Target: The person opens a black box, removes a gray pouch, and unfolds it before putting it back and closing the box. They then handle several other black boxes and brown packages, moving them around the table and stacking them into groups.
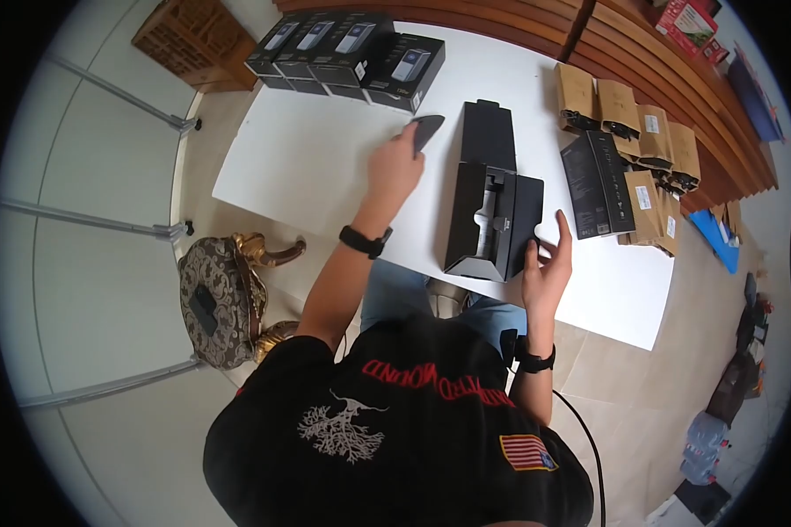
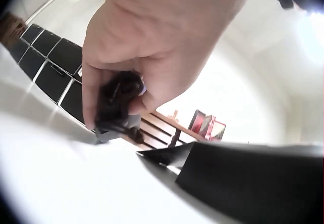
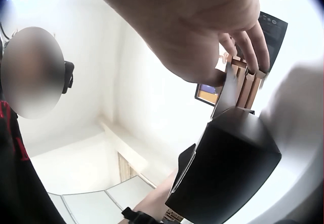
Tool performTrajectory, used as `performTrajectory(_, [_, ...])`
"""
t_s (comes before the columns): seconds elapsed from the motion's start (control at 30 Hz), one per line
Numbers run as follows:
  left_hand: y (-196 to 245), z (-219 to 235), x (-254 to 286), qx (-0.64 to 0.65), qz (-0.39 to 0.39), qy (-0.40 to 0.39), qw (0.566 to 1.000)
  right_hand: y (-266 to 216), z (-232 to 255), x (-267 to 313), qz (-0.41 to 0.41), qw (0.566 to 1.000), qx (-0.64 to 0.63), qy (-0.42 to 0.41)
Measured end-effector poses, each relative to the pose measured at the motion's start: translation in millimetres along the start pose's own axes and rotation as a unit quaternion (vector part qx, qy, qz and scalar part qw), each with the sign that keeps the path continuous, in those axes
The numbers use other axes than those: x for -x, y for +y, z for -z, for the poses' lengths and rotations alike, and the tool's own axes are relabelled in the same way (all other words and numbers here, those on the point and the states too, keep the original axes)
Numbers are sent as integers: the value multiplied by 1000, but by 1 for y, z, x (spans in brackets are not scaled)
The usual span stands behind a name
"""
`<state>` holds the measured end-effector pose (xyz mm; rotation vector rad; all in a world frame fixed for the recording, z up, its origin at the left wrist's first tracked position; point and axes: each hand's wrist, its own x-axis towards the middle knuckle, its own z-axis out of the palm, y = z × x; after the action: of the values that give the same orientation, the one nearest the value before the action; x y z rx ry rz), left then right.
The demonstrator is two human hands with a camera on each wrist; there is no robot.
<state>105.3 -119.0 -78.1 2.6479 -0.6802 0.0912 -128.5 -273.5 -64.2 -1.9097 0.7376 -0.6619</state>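
In the head view, my left hand [image 1: 394,176] holds a flat dark piece [image 1: 428,132] above the table, left of the open black box. The left wrist view shows my left hand [image 2: 147,42] with thumb and fingers curled round a black item [image 2: 119,97], blurred in detail. The long black box [image 1: 479,215] lies with its lid flap extended away from me and a cut-out insert inside. My right hand [image 1: 549,272] is at its right side flap [image 1: 525,220]. In the right wrist view, my right hand's [image 3: 202,26] thumb touches the box's raised flap [image 3: 230,90], fingers spread loosely beyond.
Stacked black printed boxes [image 1: 351,53] stand at the table's back left. At the right are several brown paper packs [image 1: 620,105] and a black printed box [image 1: 598,184]. The white table [image 1: 281,149] ends near my legs; a patterned stool [image 1: 220,303] stands left on the floor.
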Motion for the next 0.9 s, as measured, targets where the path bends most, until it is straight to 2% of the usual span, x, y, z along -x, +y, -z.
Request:
performTrajectory(0.03, [-5, 8, 3, 77, 28, 3, 997, 1, 2, -1, 0, 1000, -2, 5])
performTrajectory(0.07, [-8, 17, 5, 152, 57, 5, 987, 2, 4, -2, 60, 998, 29, 23])
performTrajectory(0.1, [-11, 26, 10, 150, 54, 7, 987, 2, 5, -2, 119, 990, 60, 39])
performTrajectory(0.13, [-14, 36, 18, 321, 104, -10, 941, -4, 6, -1, 118, 991, 56, 39])
performTrajectory(0.17, [-14, 46, 27, 480, 152, -25, 864, -16, 9, -1, 158, 983, 69, 58])
performTrajectory(0.2, [-11, 58, 37, 476, 156, -22, 865, -27, 11, 0, 198, 974, 81, 74])
performTrajectory(0.27, [0, 83, 59, 645, 192, -36, 739, -41, 11, 1, 217, 970, 70, 80])
performTrajectory(0.3, [5, 89, 70, 643, 195, -33, 739, -49, 10, 4, 244, 968, 25, 53])
performTrajectory(0.37, [21, 94, 90, 699, 126, -66, 700, -66, 5, 9, 296, 954, -49, -3])
performTrajectory(0.4, [32, 98, 99, 699, 126, -68, 700, -79, 0, 14, 266, 955, -115, -60])
performTrajectory(0.47, [53, 102, 117, 599, 7, -110, 793, -92, -13, 27, 175, 954, -195, -143])
performTrajectory(0.53, [64, 88, 135, 536, -6, -188, 823, -94, -17, 35, 87, 958, -159, -222])
performTrajectory(0.57, [69, 82, 142, 532, -12, -149, 834, -87, -21, 37, 112, 959, -137, -221])
performTrajectory(0.67, [72, 91, 138, 520, -59, -158, 837, -72, -18, 38, 92, 960, -135, -227])
performTrajectory(0.7, [73, 91, 138, 562, -15, -137, 816, -68, -21, 33, 169, 963, -108, -181])
performTrajectory(0.73, [73, 88, 136, 564, -16, -141, 813, -69, -19, 33, 166, 964, -105, -179])
performTrajectory(0.8, [71, 78, 132, 538, -46, -117, 834, -75, -15, 34, 209, 970, 34, -123])
performTrajectory(0.83, [73, 69, 131, 548, -61, -77, 831, -71, -15, 36, 185, 974, 4, -129])
performTrajectory(0.87, [72, 66, 129, 548, -61, -76, 831, -71, -14, 34, 186, 974, 4, -130])
performTrajectory(0.9, [70, 63, 128, 522, -76, -79, 846, -71, -12, 32, 160, 974, -48, -152])
